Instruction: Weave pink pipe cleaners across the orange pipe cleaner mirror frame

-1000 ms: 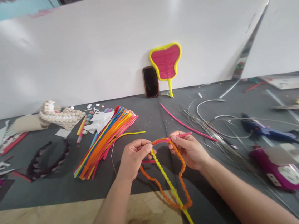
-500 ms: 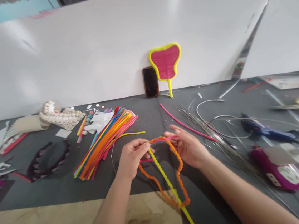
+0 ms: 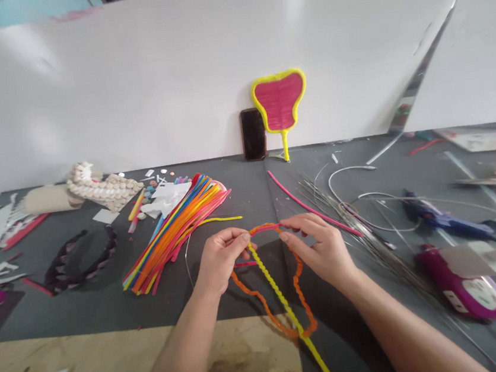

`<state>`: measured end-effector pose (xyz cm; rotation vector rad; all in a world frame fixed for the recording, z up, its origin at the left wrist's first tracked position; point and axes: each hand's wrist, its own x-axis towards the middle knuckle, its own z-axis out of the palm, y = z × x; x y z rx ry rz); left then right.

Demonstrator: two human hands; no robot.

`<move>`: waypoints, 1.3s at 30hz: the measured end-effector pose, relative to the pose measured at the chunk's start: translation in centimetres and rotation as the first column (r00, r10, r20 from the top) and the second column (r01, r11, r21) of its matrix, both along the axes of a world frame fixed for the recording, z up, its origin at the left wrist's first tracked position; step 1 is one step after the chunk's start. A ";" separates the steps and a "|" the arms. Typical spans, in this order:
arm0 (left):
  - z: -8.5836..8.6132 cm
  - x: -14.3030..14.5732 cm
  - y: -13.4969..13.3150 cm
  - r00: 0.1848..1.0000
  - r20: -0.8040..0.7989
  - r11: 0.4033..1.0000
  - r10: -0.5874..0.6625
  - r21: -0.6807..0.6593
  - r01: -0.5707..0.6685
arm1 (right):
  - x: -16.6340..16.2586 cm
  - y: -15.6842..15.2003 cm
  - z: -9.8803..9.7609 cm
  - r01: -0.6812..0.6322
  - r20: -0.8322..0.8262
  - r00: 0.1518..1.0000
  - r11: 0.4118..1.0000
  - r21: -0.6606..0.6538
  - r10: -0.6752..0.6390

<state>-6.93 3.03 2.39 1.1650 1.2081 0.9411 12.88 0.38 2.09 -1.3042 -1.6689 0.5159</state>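
My left hand (image 3: 219,262) pinches the top left of an orange twisted frame (image 3: 303,299), where a yellow twisted stem (image 3: 283,301) meets it. A pink strand (image 3: 265,229) runs along the frame's top edge between both hands. My right hand (image 3: 322,250) pinches that strand against the top right of the frame. The frame is a looped outline held just above the dark table mat (image 3: 87,306), and its yellow stem runs down toward me.
A bundle of coloured strands (image 3: 176,230) lies left of my hands. Thin metal wires (image 3: 365,232), a blue glue gun (image 3: 440,218) and a magenta object (image 3: 461,290) sit to the right. A finished pink and yellow fan shape (image 3: 280,103) and a phone (image 3: 253,134) lean on the white wall.
My right hand let go of the pink strand's free end and took hold of it against the frame's top right. The left hand has stayed in place.
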 end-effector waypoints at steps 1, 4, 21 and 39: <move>0.0 0.1 -0.1 1.000 -0.002 1.000 -0.006 -0.002 0.006 | -0.1 0.0 0.0 -0.001 -0.015 1.000 0.999 -0.042 0.001; 0.0 0.2 -0.2 0.999 -0.016 1.000 -0.028 0.000 0.028 | -0.1 0.0 0.0 -0.006 -0.078 0.997 0.988 -0.156 -0.006; 0.1 0.1 -0.2 0.997 -0.038 0.998 -0.062 0.014 0.063 | -0.1 0.3 -0.5 -0.395 -0.607 0.794 0.774 -0.495 0.018; 0.1 0.0 -0.1 0.995 -0.091 0.999 -0.033 0.009 0.034 | -0.3 -0.1 -0.8 -0.188 -0.278 0.956 0.925 -0.332 0.094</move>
